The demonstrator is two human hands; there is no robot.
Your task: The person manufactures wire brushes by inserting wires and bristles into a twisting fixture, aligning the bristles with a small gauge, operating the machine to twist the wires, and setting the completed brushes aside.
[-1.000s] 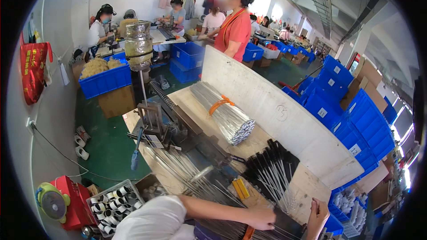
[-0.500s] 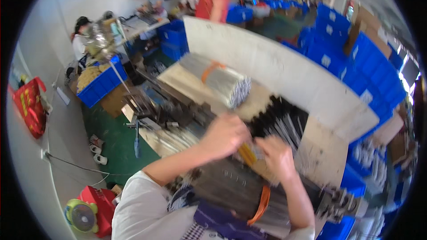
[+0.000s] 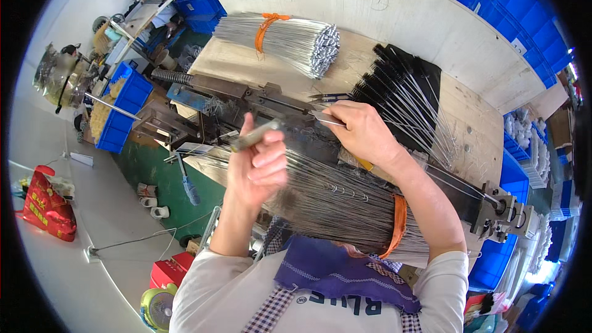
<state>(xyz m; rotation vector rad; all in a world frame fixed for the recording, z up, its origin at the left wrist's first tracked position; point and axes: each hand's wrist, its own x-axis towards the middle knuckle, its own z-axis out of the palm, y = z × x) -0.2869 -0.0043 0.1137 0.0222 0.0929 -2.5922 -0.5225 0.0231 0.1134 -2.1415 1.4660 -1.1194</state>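
Note:
My left hand (image 3: 256, 169) is raised over the left part of the metal machine (image 3: 290, 129). A short, pale grey-yellow rod (image 3: 258, 136) lies between its thumb and curled fingers; motion blurs it and its kind is unclear. My right hand (image 3: 365, 132) pinches a flat, narrow metal piece (image 3: 328, 119) whose end reaches the machine's bar. Below both hands lies a large bundle of thin metal wires (image 3: 333, 191), tied with an orange band (image 3: 398, 227). Something yellow (image 3: 364, 163) shows partly under my right wrist.
On the wooden board behind, a silvery wire bundle (image 3: 290, 43) lies beside black twisted-wire brushes (image 3: 401, 95) on a dark sheet. A pale upright panel (image 3: 345, 3) bounds the back. Blue crates (image 3: 126, 111) stand left and right; a blue brush (image 3: 190, 190) hangs at the left.
The view has shifted, bringing the bench closer. My hands were near each other over the machine; now they are apart, the left one raised with the rod, the right one holding the flat piece.

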